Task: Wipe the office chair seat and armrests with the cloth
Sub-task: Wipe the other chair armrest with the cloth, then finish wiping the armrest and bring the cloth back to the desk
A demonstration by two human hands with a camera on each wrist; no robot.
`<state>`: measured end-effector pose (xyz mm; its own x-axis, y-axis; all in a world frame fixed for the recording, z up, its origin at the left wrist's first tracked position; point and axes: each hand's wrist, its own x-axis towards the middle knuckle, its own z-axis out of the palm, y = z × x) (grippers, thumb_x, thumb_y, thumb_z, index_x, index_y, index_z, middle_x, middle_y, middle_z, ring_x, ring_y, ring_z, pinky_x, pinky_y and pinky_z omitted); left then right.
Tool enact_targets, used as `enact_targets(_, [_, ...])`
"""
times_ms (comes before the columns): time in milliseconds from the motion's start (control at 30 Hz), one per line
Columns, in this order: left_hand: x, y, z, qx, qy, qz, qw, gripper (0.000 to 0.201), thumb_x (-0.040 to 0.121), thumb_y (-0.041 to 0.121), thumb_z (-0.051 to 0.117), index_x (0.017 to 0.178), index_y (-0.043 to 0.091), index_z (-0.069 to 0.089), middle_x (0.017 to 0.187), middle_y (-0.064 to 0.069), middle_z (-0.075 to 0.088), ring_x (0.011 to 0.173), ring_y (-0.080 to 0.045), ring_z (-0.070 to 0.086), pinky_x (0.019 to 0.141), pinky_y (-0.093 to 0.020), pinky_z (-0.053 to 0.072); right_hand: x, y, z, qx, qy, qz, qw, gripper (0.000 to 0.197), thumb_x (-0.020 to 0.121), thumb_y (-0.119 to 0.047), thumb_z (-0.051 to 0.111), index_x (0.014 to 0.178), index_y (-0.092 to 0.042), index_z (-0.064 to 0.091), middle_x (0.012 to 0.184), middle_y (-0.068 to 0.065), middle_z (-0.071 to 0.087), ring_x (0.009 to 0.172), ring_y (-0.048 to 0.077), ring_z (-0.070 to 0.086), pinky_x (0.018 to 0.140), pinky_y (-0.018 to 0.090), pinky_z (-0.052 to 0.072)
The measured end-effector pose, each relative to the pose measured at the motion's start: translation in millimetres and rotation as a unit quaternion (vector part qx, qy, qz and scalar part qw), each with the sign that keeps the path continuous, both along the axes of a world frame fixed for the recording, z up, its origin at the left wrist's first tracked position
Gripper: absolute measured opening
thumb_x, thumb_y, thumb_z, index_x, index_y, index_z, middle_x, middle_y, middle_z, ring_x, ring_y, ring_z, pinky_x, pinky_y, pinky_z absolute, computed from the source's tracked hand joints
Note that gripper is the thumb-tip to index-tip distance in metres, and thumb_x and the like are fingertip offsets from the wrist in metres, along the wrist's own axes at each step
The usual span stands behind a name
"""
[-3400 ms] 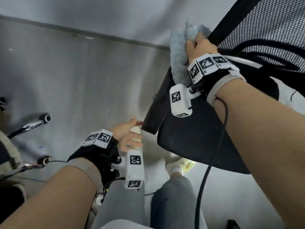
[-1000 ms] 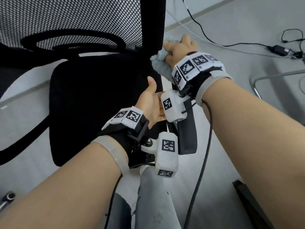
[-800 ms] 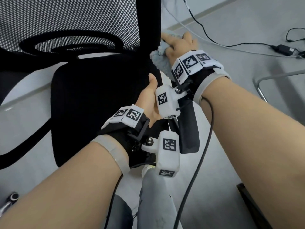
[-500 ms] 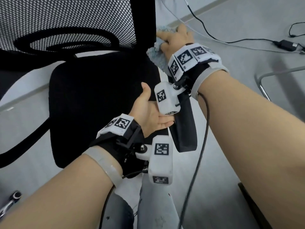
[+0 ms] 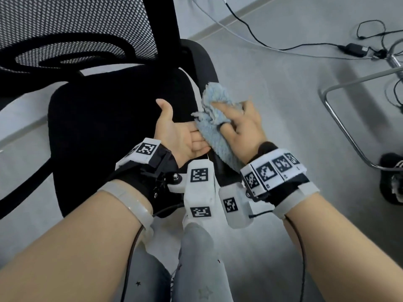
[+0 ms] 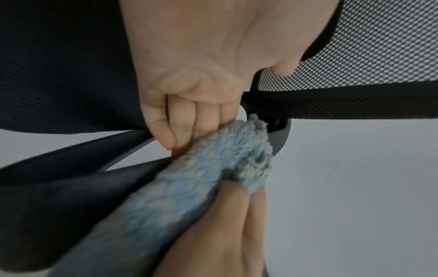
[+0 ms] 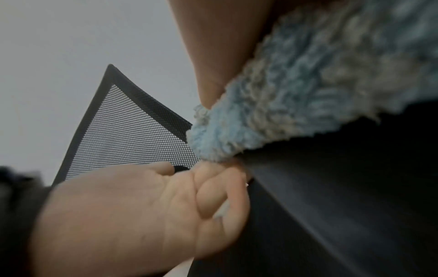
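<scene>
A black office chair fills the head view, with its seat (image 5: 109, 127) at centre left and its mesh back (image 5: 76, 18) at top left. Its right armrest (image 5: 202, 62) runs toward me beside the seat. My right hand (image 5: 242, 125) grips a fluffy light blue cloth (image 5: 214, 127) and presses it onto the armrest's top. My left hand (image 5: 181, 136) holds the same armrest from the seat side, fingers curled under its edge, thumb up. In the left wrist view those fingers (image 6: 180, 120) touch the cloth (image 6: 213, 168). The right wrist view shows the cloth (image 7: 308, 93) over the dark armrest (image 7: 331, 206).
Cables and a power adapter (image 5: 353, 50) lie on the grey floor at the far right. A chrome tube frame (image 5: 340, 118) and a dark shoe (image 5: 392, 171) are at the right. The chair's other armrest (image 5: 26, 186) is at lower left. My grey-trousered legs (image 5: 200, 258) are below.
My right hand has slid the cloth along the armrest toward me, from near the backrest to the middle. My left hand keeps its hold on the armrest.
</scene>
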<state>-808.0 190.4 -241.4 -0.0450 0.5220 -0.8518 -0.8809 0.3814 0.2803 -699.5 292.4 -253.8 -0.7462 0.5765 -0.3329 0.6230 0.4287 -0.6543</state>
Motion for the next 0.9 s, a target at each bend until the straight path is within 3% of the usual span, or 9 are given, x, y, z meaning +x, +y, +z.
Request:
enact_targets(200, [17.0,-17.1,-5.5,0.008,0.005,0.001,1.000,0.103,0.079,0.077,-0.001,0.122,0.001,0.053,0.122,-0.018,0.061,0.115,-0.029,0.056,0.103,-0.040,0.038,27.2,-15.5,7.0,0.004,0.007,0.005,1.000,0.038,0.088,-0.020,0.047,0.121,-0.034,0.057,0.098,-0.001,0.033,0.103,0.023,0.039,0.094,0.034,0.037])
enact_targets(300, [26.9,-24.2,-7.5,-0.021,0.018,-0.054,0.998,0.102,0.080,0.075,-0.001,0.124,0.001,0.053,0.119,-0.013,0.061,0.116,-0.029,0.055,0.096,-0.037,0.042,-4.7,5.1,12.6,0.021,0.022,-0.012,0.999,0.048,0.083,-0.029,0.039,0.129,-0.028,0.052,0.099,0.005,0.033,0.106,0.029,0.042,0.098,0.034,0.035])
enact_targets(400, [32.1,-25.9,-7.6,-0.028,0.026,-0.062,0.997,0.095,0.083,0.072,0.000,0.109,0.003,0.060,0.099,-0.011,0.070,0.095,-0.024,0.064,0.092,-0.036,0.045,-58.8,36.0,13.6,0.061,0.006,-0.009,0.998,0.048,0.088,-0.029,0.038,0.136,-0.029,0.041,0.104,0.009,0.032,0.114,0.032,0.040,0.101,0.035,0.033])
enact_targets(533, [28.8,-24.7,-5.0,-0.029,0.025,-0.070,0.997,0.093,0.085,0.069,-0.001,0.105,0.001,0.059,0.109,-0.006,0.063,0.100,-0.020,0.060,0.084,-0.031,0.046,-114.3,59.3,13.8,0.089,-0.054,0.021,0.994,0.043,0.094,-0.022,0.035,0.135,-0.032,0.041,0.128,0.011,0.035,0.123,0.030,0.035,0.106,0.041,0.032])
enact_targets(600, [25.4,-24.7,-4.1,-0.025,0.010,-0.061,0.998,0.096,0.083,0.072,-0.001,0.105,-0.001,0.057,0.112,-0.005,0.059,0.104,-0.019,0.056,0.086,-0.034,0.045,-122.3,65.6,8.6,0.089,-0.092,0.053,0.990,0.041,0.094,-0.025,0.035,0.133,-0.034,0.042,0.138,0.015,0.032,0.121,0.033,0.041,0.101,0.041,0.035])
enact_targets(733, [22.2,-24.2,-6.5,-0.025,0.004,-0.061,0.998,0.108,0.076,0.078,-0.006,0.113,0.000,0.058,0.110,-0.014,0.067,0.104,-0.028,0.061,0.087,-0.035,0.045,-103.0,60.8,2.7,0.042,-0.117,0.034,0.992,0.042,0.095,-0.029,0.037,0.137,-0.037,0.039,0.139,0.014,0.033,0.125,0.031,0.038,0.105,0.045,0.033])
enact_targets(833, [23.2,-23.2,-6.9,-0.033,0.009,-0.059,0.998,0.109,0.074,0.080,-0.007,0.105,0.002,0.063,0.094,-0.015,0.072,0.093,-0.027,0.066,0.081,-0.035,0.046,-62.6,34.0,2.1,0.048,-0.067,0.033,0.996,0.045,0.091,-0.027,0.041,0.135,-0.038,0.041,0.120,0.012,0.036,0.120,0.031,0.035,0.103,0.042,0.033])
enact_targets(900, [23.5,-22.7,-7.3,-0.038,0.016,-0.060,0.997,0.108,0.073,0.081,-0.007,0.101,0.003,0.064,0.100,-0.017,0.070,0.098,-0.029,0.064,0.088,-0.038,0.045,-24.4,10.8,0.0,0.048,-0.049,0.035,0.997,0.048,0.086,-0.029,0.039,0.134,-0.039,0.042,0.120,0.013,0.037,0.115,0.031,0.035,0.098,0.045,0.035])
